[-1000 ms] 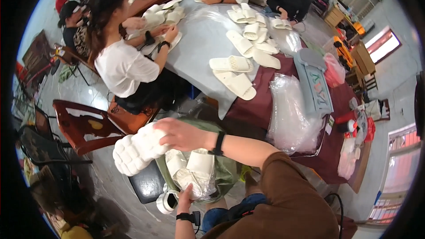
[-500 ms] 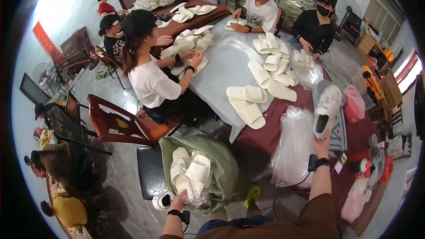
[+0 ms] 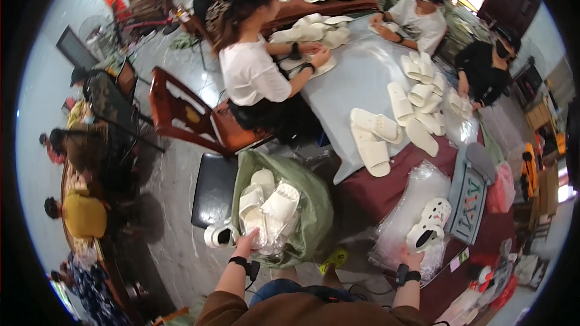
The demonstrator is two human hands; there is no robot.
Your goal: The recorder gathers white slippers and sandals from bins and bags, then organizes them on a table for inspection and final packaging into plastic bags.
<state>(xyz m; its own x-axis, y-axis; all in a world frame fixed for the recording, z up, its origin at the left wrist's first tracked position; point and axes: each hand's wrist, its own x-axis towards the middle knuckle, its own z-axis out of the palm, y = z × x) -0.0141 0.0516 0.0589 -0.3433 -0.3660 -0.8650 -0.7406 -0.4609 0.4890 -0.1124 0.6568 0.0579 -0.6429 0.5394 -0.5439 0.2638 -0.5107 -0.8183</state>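
Far to my left, a person in a yellow shirt [image 3: 84, 214] is at a long table, and nearer in there is a wooden chair [image 3: 175, 118] with a reddish-brown back. Just in front of me on the left is a black seat [image 3: 211, 190], with a white shoe [image 3: 215, 236] low beside its near edge. My left hand [image 3: 246, 244] is next to that shoe, at the near left rim of a green sack [image 3: 315, 205]; its fingers are partly hidden, so I cannot tell whether they grip anything. White slippers [image 3: 281, 202] lie bunched in the mouth of the sack, some with clear plastic about them. Beyond the sack, a person in a white top [image 3: 254, 72] bends over a pale slipper [image 3: 323, 65] at the far left side of the grey-covered table [image 3: 350, 78]. More white slippers sit toward the right of that table, the nearest pair [image 3: 373, 139] lying crossed near its edge. On the right, my right hand [image 3: 414, 258] is closed on the heel end of a white clog [image 3: 432, 220], its toe pointing away from me, above a stack of clear plastic bags [image 3: 402, 205] on dark red cloth [image 3: 362, 188]. Right of the clog stand a grey box [image 3: 470, 196] and, beyond, a pink bag [image 3: 501, 188].
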